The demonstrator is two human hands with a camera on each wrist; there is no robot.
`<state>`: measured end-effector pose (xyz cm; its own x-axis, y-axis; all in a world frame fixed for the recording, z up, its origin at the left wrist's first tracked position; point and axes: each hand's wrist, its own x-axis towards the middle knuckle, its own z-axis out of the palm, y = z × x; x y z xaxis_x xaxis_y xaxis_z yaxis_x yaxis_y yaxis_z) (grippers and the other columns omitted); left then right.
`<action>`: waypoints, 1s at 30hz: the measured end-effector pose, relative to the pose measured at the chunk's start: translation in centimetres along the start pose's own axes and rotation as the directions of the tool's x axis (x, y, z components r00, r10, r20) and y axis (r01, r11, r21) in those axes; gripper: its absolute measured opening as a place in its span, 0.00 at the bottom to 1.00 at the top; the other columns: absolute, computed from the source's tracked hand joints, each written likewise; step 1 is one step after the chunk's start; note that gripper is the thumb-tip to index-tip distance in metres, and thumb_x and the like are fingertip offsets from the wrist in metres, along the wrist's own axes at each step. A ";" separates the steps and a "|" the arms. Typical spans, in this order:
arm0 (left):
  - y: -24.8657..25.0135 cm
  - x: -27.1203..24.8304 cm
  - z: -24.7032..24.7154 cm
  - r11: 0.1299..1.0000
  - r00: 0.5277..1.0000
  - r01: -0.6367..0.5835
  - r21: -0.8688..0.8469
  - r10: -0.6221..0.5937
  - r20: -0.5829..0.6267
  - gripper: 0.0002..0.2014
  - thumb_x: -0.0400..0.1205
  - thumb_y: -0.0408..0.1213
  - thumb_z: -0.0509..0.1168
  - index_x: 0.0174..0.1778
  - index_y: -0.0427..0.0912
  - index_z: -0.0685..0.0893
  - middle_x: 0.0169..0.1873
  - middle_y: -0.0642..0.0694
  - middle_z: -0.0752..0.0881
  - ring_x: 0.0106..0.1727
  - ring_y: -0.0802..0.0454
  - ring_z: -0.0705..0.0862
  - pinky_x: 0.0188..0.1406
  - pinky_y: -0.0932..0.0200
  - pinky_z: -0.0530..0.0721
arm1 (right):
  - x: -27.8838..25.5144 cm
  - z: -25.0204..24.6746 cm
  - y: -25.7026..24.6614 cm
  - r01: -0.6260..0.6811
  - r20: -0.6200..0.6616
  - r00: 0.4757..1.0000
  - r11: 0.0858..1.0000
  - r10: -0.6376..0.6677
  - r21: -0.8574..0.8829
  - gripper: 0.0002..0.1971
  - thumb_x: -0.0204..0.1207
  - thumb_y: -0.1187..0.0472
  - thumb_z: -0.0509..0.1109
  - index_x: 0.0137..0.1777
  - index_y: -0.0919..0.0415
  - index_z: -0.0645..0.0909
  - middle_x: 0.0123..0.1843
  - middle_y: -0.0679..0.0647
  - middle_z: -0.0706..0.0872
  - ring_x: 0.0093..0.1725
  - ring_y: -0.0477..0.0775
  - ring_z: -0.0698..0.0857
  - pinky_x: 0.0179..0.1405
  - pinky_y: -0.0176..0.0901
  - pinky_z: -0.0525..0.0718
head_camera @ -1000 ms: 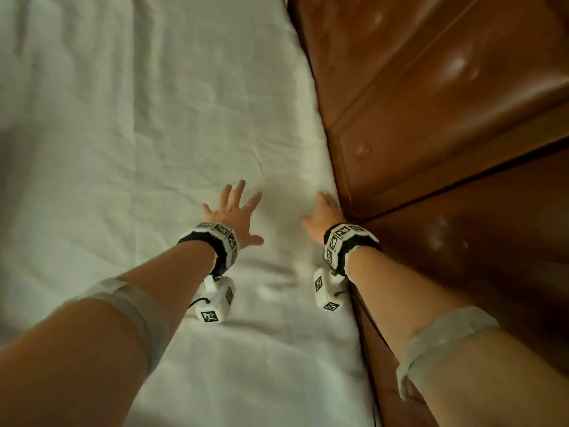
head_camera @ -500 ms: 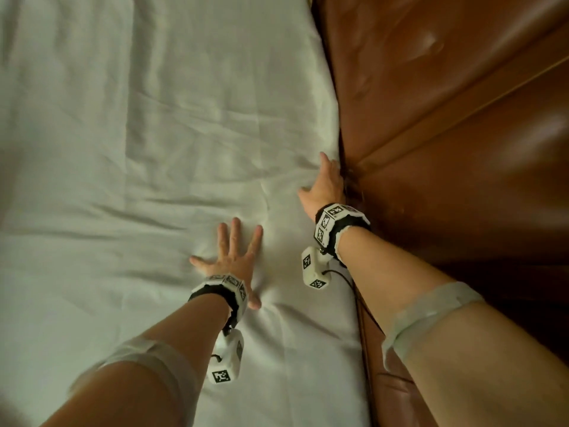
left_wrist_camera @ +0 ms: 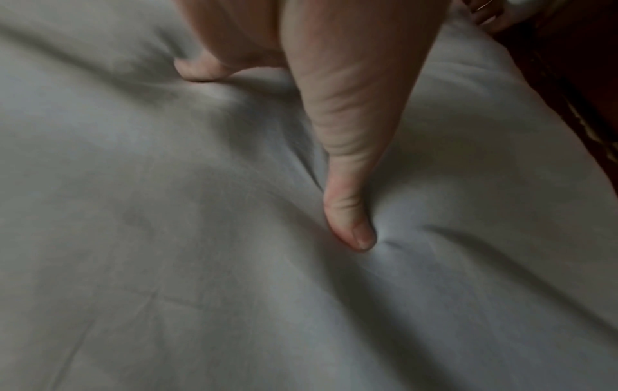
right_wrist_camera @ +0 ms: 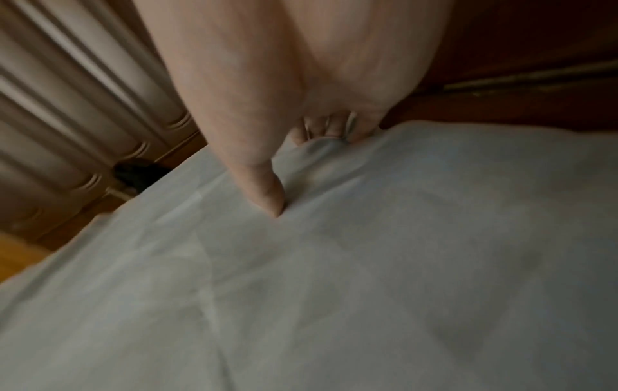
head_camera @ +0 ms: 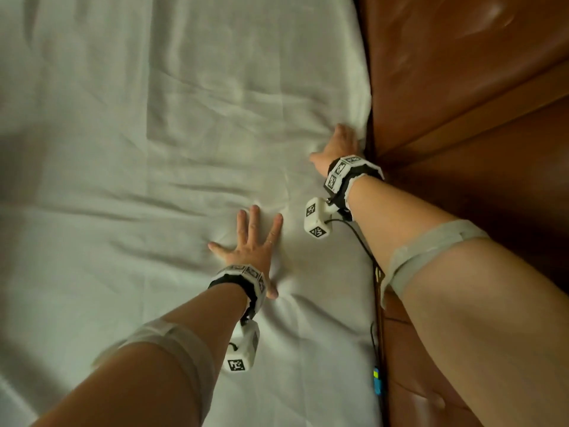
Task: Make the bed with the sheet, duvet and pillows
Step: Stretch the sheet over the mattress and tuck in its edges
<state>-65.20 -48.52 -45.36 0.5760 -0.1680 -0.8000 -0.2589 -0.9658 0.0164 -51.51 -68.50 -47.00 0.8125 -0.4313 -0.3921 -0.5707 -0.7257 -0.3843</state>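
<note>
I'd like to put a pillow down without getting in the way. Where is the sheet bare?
The sheet lies bare left of the left hand and beyond both hands. It is crowded along the brown headboard, where the right hand works the sheet's edge.

Dim, soft light; glare patches on brown headboard (head_camera: 462, 72); wrist views blurred, grainy; head view edges bowed.

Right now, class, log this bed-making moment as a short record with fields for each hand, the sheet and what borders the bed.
left hand: flat, fingers spread, pressing the white sheet
right hand: at the sheet's edge by the brown leather headboard, fingers curled on a fold of fabric
sheet state: spread over the mattress, creased
duvet and pillows: none in view
</note>
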 end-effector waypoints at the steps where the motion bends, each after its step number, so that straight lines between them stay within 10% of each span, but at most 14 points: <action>1: 0.0 0.1 0.0 1.000 1.000 -0.001 0.003 0.001 0.000 0.81 0.51 0.58 0.85 0.72 0.67 0.17 0.70 0.46 0.10 0.77 0.40 0.19 0.58 0.05 0.50 | 0.2 -0.1 -0.1 -0.033 -0.019 0.999 0.999 0.033 -0.003 0.46 0.69 0.50 0.74 0.84 0.58 0.56 0.84 0.56 0.61 0.82 0.61 0.61 0.81 0.54 0.63; 5: 0.2 0.0 -0.1 1.000 1.000 0.009 0.004 -0.009 0.000 0.80 0.51 0.57 0.86 0.73 0.68 0.18 0.72 0.46 0.12 0.78 0.40 0.19 0.57 0.05 0.50 | 0.5 -0.3 1.2 -0.235 0.018 0.972 0.960 0.235 0.151 0.51 0.65 0.40 0.76 0.82 0.60 0.56 0.80 0.57 0.68 0.78 0.62 0.68 0.77 0.56 0.68; 10: 0.5 0.0 -0.2 1.000 1.000 0.002 -0.015 -0.003 -0.011 0.82 0.50 0.55 0.86 0.72 0.68 0.17 0.72 0.46 0.12 0.78 0.40 0.19 0.55 0.04 0.49 | -0.1 -0.9 3.9 -0.316 0.137 0.947 0.919 0.291 0.234 0.34 0.76 0.41 0.71 0.73 0.63 0.72 0.66 0.55 0.82 0.66 0.60 0.82 0.55 0.43 0.75; 16: 0.3 -0.1 -0.2 1.000 0.999 0.009 -0.002 -0.009 -0.039 0.81 0.50 0.56 0.86 0.73 0.68 0.18 0.73 0.46 0.13 0.78 0.40 0.20 0.56 0.05 0.52 | -0.7 -0.7 0.8 -0.057 -0.020 0.998 0.996 0.058 0.062 0.43 0.72 0.54 0.72 0.84 0.61 0.55 0.84 0.57 0.63 0.82 0.62 0.64 0.80 0.54 0.67; 25: 0.4 0.3 0.7 1.000 0.996 0.013 0.004 -0.012 -0.089 0.81 0.49 0.57 0.86 0.71 0.69 0.17 0.73 0.46 0.13 0.79 0.41 0.20 0.56 0.05 0.52 | -5.1 1.6 5.9 -0.351 0.124 0.934 0.927 0.335 0.135 0.29 0.85 0.44 0.56 0.73 0.68 0.66 0.71 0.66 0.79 0.68 0.67 0.80 0.57 0.50 0.73; 30: 0.5 -0.3 0.9 1.000 0.991 0.009 0.011 -0.008 -0.136 0.81 0.50 0.56 0.86 0.72 0.69 0.18 0.73 0.47 0.13 0.80 0.41 0.21 0.58 0.06 0.52 | -10.4 2.1 7.3 -0.276 0.050 0.961 0.939 0.272 0.206 0.32 0.80 0.60 0.65 0.81 0.68 0.59 0.79 0.64 0.69 0.76 0.66 0.72 0.76 0.53 0.70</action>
<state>-66.20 -48.79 -45.59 0.6784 -0.1859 -0.7108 -0.2619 -0.9651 0.0026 -64.40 -68.17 -47.47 0.6199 -0.5851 -0.5229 -0.7846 -0.4518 -0.4247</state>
